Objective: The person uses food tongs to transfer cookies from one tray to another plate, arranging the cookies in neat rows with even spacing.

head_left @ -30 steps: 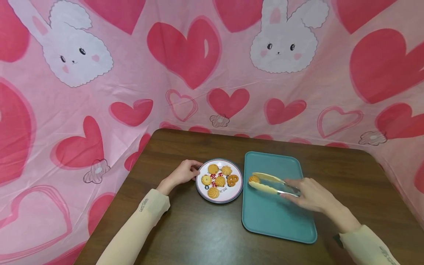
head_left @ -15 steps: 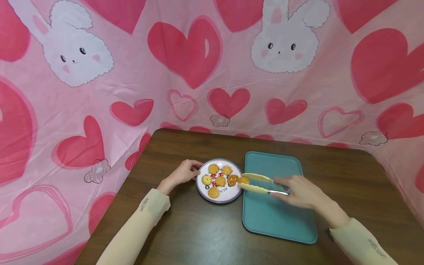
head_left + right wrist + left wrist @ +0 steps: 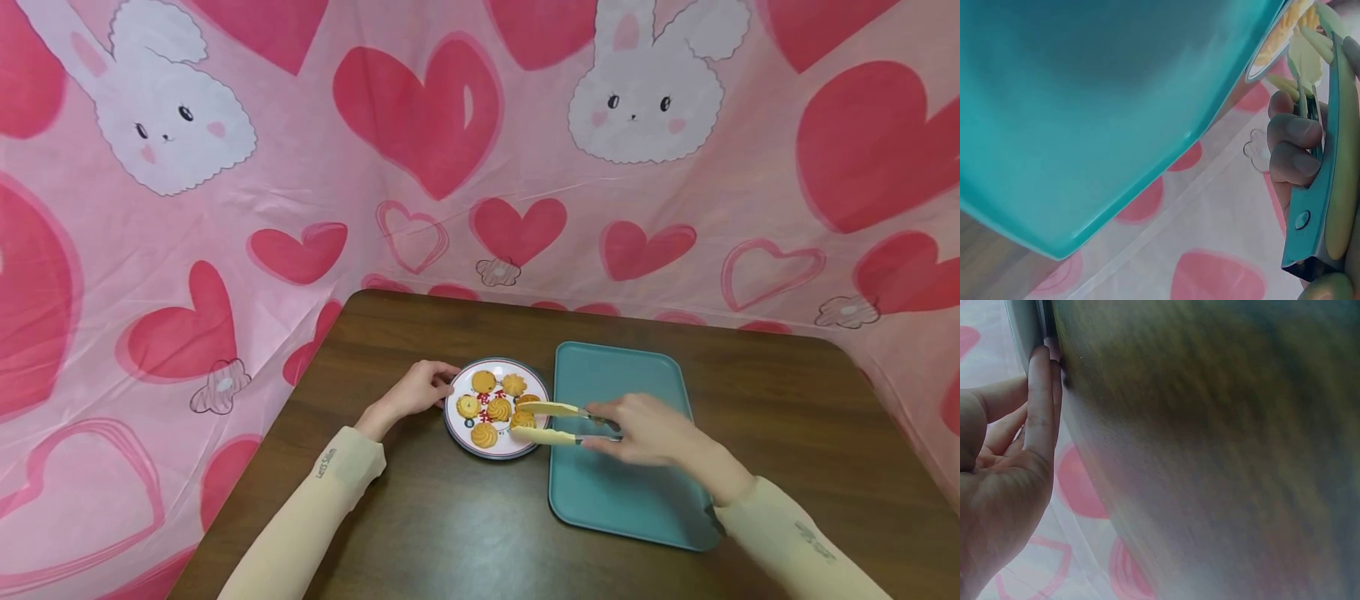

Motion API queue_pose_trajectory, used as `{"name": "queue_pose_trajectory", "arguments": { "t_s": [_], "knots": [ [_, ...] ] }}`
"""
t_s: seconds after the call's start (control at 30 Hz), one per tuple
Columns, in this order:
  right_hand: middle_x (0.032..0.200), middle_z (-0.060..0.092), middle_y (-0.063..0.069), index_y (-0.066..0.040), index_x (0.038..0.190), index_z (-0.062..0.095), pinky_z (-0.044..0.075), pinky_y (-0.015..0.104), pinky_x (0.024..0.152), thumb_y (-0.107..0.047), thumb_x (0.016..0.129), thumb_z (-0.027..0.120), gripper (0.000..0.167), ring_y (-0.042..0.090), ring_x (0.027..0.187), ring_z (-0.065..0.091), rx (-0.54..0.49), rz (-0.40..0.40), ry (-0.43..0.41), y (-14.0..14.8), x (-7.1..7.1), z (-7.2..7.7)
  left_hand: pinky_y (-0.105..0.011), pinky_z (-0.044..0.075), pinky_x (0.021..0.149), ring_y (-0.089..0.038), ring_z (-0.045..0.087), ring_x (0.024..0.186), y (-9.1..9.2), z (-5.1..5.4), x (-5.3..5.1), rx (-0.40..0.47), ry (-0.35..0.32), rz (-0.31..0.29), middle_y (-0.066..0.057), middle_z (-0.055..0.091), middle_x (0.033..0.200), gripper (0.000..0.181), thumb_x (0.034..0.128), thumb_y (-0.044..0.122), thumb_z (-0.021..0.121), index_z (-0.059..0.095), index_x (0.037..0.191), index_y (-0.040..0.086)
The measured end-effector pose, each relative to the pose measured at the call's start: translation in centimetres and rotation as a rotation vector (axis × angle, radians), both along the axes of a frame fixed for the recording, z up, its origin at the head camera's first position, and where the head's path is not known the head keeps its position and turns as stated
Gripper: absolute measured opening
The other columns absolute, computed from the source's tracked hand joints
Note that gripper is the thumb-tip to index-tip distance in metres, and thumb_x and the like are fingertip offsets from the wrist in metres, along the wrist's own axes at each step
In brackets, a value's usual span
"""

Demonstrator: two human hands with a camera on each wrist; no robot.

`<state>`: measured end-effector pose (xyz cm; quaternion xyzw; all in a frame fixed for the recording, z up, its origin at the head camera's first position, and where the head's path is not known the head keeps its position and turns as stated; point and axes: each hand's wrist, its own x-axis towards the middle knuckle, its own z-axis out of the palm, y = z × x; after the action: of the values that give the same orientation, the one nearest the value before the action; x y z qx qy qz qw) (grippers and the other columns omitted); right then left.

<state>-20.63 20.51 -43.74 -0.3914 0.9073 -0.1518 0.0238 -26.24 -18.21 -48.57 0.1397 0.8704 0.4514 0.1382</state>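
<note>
A round white plate point(image 3: 454, 427) with a dark rim bears several cookies, among them a swirled cookie point(image 3: 498, 409) in the middle. My left hand point(image 3: 414, 392) holds the plate's left rim, thumb on the edge and the other fingers beside and below it; the left wrist view shows these fingers point(image 3: 1040, 400) against the plate's edge. My right hand point(image 3: 643, 429) grips metal tongs point(image 3: 551, 436) with pale yellow tips. Those tips reach over the plate's right side, one on each side of a swirled cookie point(image 3: 522, 419). Whether they touch it, I cannot tell. A pretzel-shaped cookie point(image 3: 528, 400) is partly covered by the upper tip.
A teal rectangular tray point(image 3: 622, 510) lies just right of the plate, under the right hand. Both stand on a dark brown wooden table point(image 3: 420, 517). A pink cloth point(image 3: 300, 167) with hearts and rabbits hangs behind and to the left.
The right hand and tongs have moved left, bringing the swirled cookie from the tray to over the plate. The tong tips have parted a little. The left hand and plate have stayed put.
</note>
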Motion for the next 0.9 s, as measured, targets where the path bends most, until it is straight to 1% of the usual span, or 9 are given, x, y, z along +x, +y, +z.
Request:
{"name": "queue_pose_trajectory", "arguments": {
  "t_s": [0.07,0.1,0.2,0.3,0.47,0.53,0.63,0.77,0.9],
  "knots": [
    [0.086,0.073,-0.002,-0.005,0.120,0.072,0.036,0.019,0.046,-0.047,0.088,0.074,0.052,-0.003,0.054,0.043,0.005,0.017,0.009,-0.3,0.0,-0.1,-0.031,0.059,0.065,-0.018,0.063,0.079,0.0,0.0,0.0,0.000,0.002,-0.003,-0.011,0.068,0.098,0.036,0.0937,-0.001,0.065,0.063,0.129,-0.003],
    [0.089,0.074,-0.001,-0.006,0.119,0.072,0.036,0.019,0.047,-0.047,0.088,0.073,0.052,-0.002,0.055,0.044,0.005,0.025,0.014,-0.5,-0.1,-0.1,-0.031,0.059,0.065,-0.018,0.064,0.079,0.0,0.0,0.0,-0.001,0.004,-0.004,-0.012,0.068,0.098,0.036,0.0937,-0.002,0.065,0.063,0.129,-0.003],
    [0.084,0.072,-0.003,-0.006,0.117,0.072,0.037,0.019,0.047,-0.047,0.088,0.073,0.050,-0.003,0.054,0.044,0.012,0.039,0.008,-0.8,0.0,-0.1,-0.031,0.059,0.064,-0.018,0.064,0.078,0.0,0.0,0.0,-0.003,0.010,-0.009,-0.012,0.068,0.097,0.035,0.0939,-0.002,0.064,0.062,0.129,-0.004],
    [0.077,0.066,-0.010,-0.007,0.116,0.073,0.035,0.019,0.045,-0.046,0.088,0.074,0.048,-0.003,0.052,0.042,0.026,0.038,-0.003,-1.1,0.1,0.0,-0.031,0.059,0.064,-0.017,0.064,0.078,0.0,-0.1,0.0,-0.005,0.012,-0.009,-0.012,0.068,0.098,0.035,0.0938,-0.002,0.064,0.062,0.129,-0.004],
    [0.060,0.047,-0.017,-0.008,0.118,0.072,0.026,0.020,0.042,-0.045,0.087,0.074,0.048,-0.002,0.048,0.032,0.059,0.019,-0.042,-1.6,0.1,0.4,-0.030,0.059,0.065,-0.017,0.064,0.078,-0.1,-0.2,0.0,-0.003,0.011,-0.005,-0.012,0.068,0.099,0.036,0.0935,-0.002,0.065,0.063,0.129,-0.003],
    [0.056,0.038,-0.016,-0.008,0.119,0.072,0.022,0.021,0.042,-0.045,0.088,0.074,0.048,-0.001,0.046,0.028,0.071,0.012,-0.065,-1.7,0.1,0.6,-0.030,0.059,0.064,-0.017,0.064,0.078,-0.1,-0.2,-0.1,-0.003,0.014,-0.008,-0.012,0.068,0.099,0.036,0.0935,-0.002,0.065,0.063,0.129,-0.003],
    [0.054,0.032,-0.016,-0.009,0.118,0.072,0.020,0.022,0.042,-0.045,0.088,0.074,0.047,0.001,0.046,0.024,0.079,0.008,-0.086,-1.8,0.1,0.8,-0.030,0.059,0.064,-0.017,0.064,0.077,-0.1,-0.2,-0.1,-0.002,0.023,-0.015,-0.013,0.068,0.099,0.035,0.0936,-0.002,0.065,0.063,0.129,-0.004],
    [0.054,0.029,-0.015,-0.010,0.118,0.073,0.019,0.022,0.041,-0.045,0.087,0.074,0.047,0.002,0.045,0.022,0.086,0.008,-0.103,-2.0,0.0,0.9,-0.030,0.059,0.063,-0.016,0.064,0.077,-0.1,-0.2,-0.1,-0.001,0.032,-0.020,-0.013,0.068,0.099,0.035,0.0937,-0.002,0.064,0.062,0.129,-0.005],
    [0.053,0.030,-0.015,-0.011,0.116,0.073,0.020,0.022,0.041,-0.045,0.087,0.074,0.045,0.003,0.045,0.023,0.096,0.015,-0.119,-2.1,-0.2,1.1,-0.030,0.059,0.064,-0.017,0.064,0.078,-0.1,-0.2,-0.1,-0.002,0.024,-0.018,-0.013,0.068,0.100,0.036,0.0937,-0.002,0.064,0.062,0.129,-0.004]
  ]
}}
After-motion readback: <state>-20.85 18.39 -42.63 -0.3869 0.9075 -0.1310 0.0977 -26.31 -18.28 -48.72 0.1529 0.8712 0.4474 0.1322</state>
